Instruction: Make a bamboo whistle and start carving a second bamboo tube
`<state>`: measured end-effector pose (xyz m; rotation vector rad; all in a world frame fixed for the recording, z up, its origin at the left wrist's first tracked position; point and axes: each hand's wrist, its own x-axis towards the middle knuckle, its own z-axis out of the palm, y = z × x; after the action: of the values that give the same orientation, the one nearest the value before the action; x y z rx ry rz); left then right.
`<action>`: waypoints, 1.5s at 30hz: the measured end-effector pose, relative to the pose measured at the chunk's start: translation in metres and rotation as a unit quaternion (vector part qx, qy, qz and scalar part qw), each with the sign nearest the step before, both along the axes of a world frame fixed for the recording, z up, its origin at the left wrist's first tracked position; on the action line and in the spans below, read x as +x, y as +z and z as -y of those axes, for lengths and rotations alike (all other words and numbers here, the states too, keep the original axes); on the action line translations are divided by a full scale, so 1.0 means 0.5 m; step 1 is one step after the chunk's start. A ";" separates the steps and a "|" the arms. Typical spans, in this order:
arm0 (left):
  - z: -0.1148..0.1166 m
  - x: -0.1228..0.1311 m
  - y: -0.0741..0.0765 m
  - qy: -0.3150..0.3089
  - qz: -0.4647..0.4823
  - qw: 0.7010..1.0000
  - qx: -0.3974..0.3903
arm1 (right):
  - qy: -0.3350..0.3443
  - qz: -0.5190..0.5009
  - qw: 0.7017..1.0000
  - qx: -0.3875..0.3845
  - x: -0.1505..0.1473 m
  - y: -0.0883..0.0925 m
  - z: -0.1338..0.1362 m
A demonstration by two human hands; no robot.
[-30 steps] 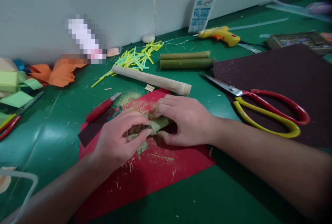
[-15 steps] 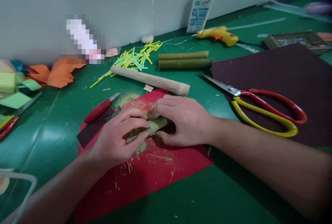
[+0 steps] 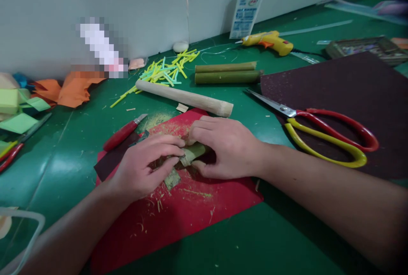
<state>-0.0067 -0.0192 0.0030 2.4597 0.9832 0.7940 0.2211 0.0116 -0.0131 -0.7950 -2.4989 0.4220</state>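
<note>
A short green bamboo piece (image 3: 194, 152) lies on a red sheet (image 3: 191, 211) strewn with shavings. My right hand (image 3: 223, 145) is closed over the bamboo piece and presses it down. My left hand (image 3: 145, 166) is curled at the piece's left end, its fingers pinched on something small that I cannot make out. A flat green sliver (image 3: 172, 179) lies just under my left fingers.
A red-handled knife (image 3: 123, 133) lies left of the sheet. Beyond are a pale wooden stick (image 3: 185, 96), two green bamboo lengths (image 3: 228, 73), coloured strips (image 3: 165, 71), a yellow glue gun (image 3: 270, 41), scissors (image 3: 321, 132) on a dark sheet (image 3: 350, 96), and paper scraps (image 3: 63, 90) at left.
My left fingers have shifted slightly along the end of the bamboo piece and uncovered the green sliver beneath. The right hand has stayed put.
</note>
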 end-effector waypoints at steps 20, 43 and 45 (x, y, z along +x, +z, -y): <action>0.005 0.006 0.007 0.045 0.023 0.999 0.003 | -0.014 0.021 1.000 -0.009 0.000 0.001 0.003; 0.000 0.003 0.007 0.015 -0.041 0.996 0.082 | -0.009 0.028 1.000 0.011 0.000 0.003 0.000; 0.002 0.003 0.006 0.020 -0.030 0.996 0.081 | -0.007 0.028 1.000 0.009 0.000 0.003 0.000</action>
<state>-0.0050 -0.0202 0.0062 2.6213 1.0304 0.8484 0.2212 0.0114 -0.0116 -0.8272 -2.5447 0.3779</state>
